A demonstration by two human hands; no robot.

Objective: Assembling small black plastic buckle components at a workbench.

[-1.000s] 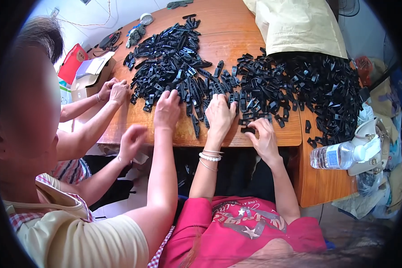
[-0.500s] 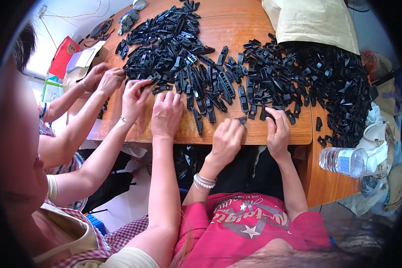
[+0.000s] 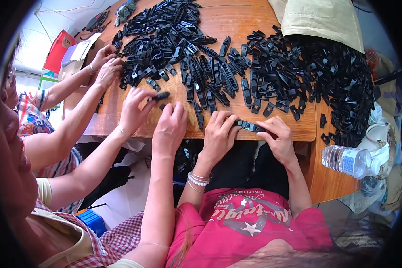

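At the table's near edge, my left hand [image 3: 218, 134] and my right hand [image 3: 279, 137] grip one long black plastic piece [image 3: 249, 126] by its two ends. It lies level between my fingertips and looks jointed or ridged along its length; its ends are hidden by my fingers. Just beyond my hands are long black ribbed pieces [image 3: 210, 80], roughly lined up. Farther right spreads a heap of small black plastic pieces [image 3: 277, 76], several of them loose near my right hand.
To my left, a co-worker's hand [image 3: 136, 109] pinches a dark piece [image 3: 161, 96]; another person works beyond. A large pile of long black pieces [image 3: 165, 40] covers the far left. A cream sack [image 3: 321, 22] spills parts at right. A plastic bottle [image 3: 347, 161] lies at the right edge.
My hands have come together: the left moved right, and both now grip the black piece between them. A loose small piece shows near my right hand. The co-worker's hand now holds a dark piece.
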